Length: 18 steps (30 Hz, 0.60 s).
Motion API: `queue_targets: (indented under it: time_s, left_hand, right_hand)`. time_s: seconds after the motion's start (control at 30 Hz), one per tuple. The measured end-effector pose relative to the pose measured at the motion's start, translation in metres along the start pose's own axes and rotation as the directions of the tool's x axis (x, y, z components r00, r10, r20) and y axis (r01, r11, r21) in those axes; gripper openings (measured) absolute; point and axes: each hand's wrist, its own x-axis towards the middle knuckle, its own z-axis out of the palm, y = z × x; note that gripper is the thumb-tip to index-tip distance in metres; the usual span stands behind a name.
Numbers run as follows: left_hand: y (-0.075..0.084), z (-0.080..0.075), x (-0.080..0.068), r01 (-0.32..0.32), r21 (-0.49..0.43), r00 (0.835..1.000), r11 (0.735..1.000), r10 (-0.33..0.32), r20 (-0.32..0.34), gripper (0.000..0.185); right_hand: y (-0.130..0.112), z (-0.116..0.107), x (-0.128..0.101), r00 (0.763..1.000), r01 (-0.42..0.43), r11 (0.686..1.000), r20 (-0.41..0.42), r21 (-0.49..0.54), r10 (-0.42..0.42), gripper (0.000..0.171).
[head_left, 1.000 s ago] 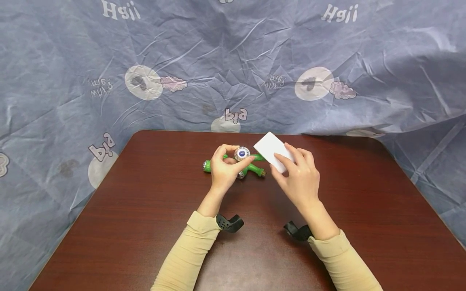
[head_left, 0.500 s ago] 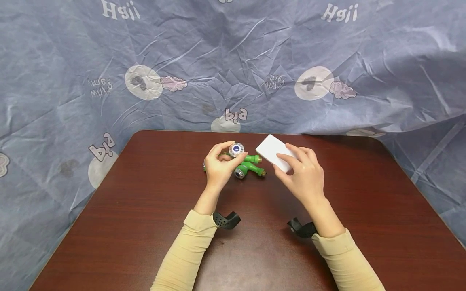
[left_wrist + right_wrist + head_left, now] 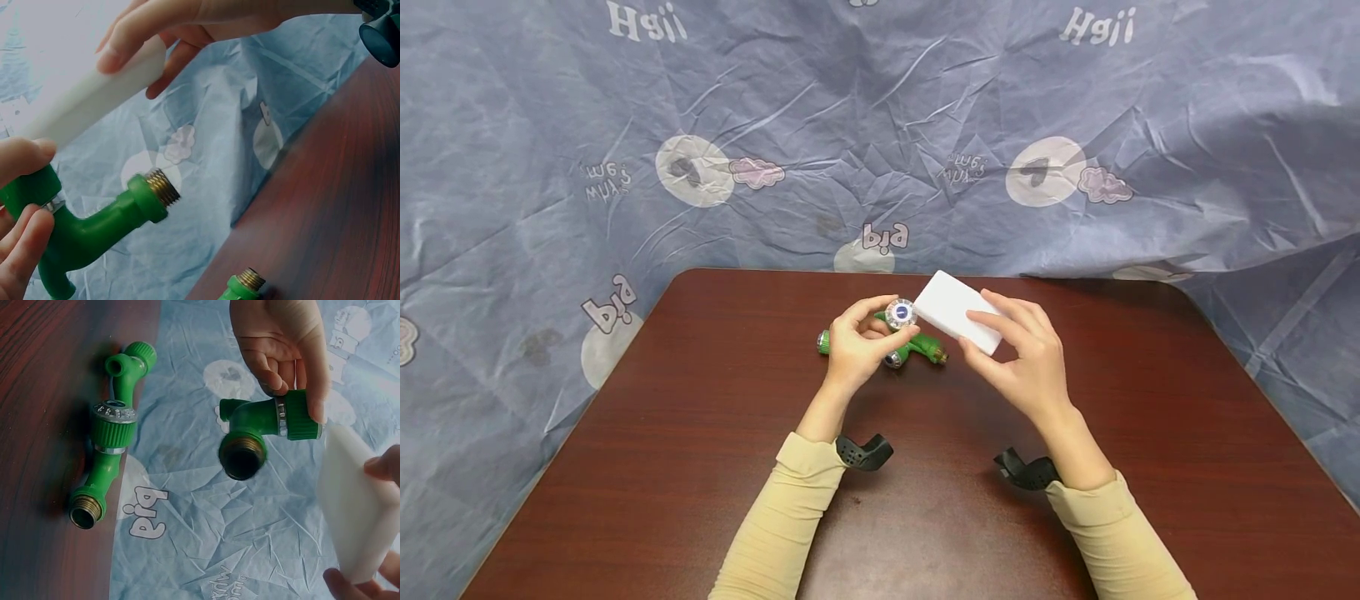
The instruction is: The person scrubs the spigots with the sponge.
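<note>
My left hand [image 3: 853, 346] holds a green plastic tap [image 3: 253, 419] by its ribbed knob, thumb and fingers on either side. The knob's clear end with a blue centre [image 3: 902, 312] faces up in the head view. A brass threaded inlet [image 3: 164, 187] sticks out of the tap in the left wrist view. Between thumb and fingers, my right hand [image 3: 1026, 354] grips a white sponge block [image 3: 957, 310]. One corner of the sponge is at the edge of the knob's end; whether they touch I cannot tell.
Below the hands, two more green taps lie on the brown table: one shows its ribbed knob [image 3: 823, 342], the other its brass-threaded end [image 3: 938, 356]. A grey-blue printed cloth [image 3: 850, 125] hangs behind the table [image 3: 700, 400]. Black wrist mounts [image 3: 865, 452] jut inward from both forearms.
Half a second ago the tap and sponge stood farther apart. Since then the tap has moved slightly right and the sponge left, so they are close together. Both grips are unchanged.
</note>
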Motion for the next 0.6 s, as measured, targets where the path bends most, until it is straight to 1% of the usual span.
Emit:
queue_targets:
  time_s: [0.07,0.13,0.23,0.33,0.47,0.53,0.6]
  left_hand:
    - [-0.0002,0.0001,-0.0003,-0.016,-0.002,0.999,1.0,0.016,0.04,0.042]
    - [-0.0003,0.0,-0.0008,-0.018,-0.01,0.997,1.0,0.019,0.073,0.043]
    - [0.0003,0.0002,-0.0015,-0.001,-0.024,0.993,1.0,0.004,0.118,0.043]
    - [0.0013,0.0012,-0.0019,0.025,-0.03,0.988,0.999,-0.021,0.151,0.043]
    - [0.0027,0.0022,-0.0021,0.046,-0.027,0.985,0.999,-0.041,0.169,0.042]
    - [0.0031,0.0022,-0.0023,0.05,-0.019,0.985,0.999,-0.047,0.168,0.041]
    - [0.0036,0.0022,-0.0025,0.045,-0.006,0.985,0.999,-0.043,0.167,0.041]
  right_hand:
    - [-0.0003,-0.0005,0.0002,0.999,0.025,0.999,0.019,0.026,-0.026,0.025]
    - [-0.0003,-0.0005,0.0,0.998,0.049,0.998,0.042,0.036,-0.051,0.025]
    - [-0.0002,0.0,-0.0006,0.994,0.077,0.996,0.073,0.032,-0.08,0.025]
    - [0.0002,0.0002,-0.0012,0.993,0.083,0.997,0.082,-0.001,-0.083,0.025]
    - [0.0009,-0.0011,-0.0008,0.998,0.053,0.997,0.04,-0.051,-0.051,0.025]
    - [0.001,-0.0017,0.0,0.999,0.047,0.998,0.023,-0.043,-0.046,0.024]
    - [0.0006,-0.002,0.0008,0.997,0.066,0.998,0.036,-0.024,-0.065,0.024]
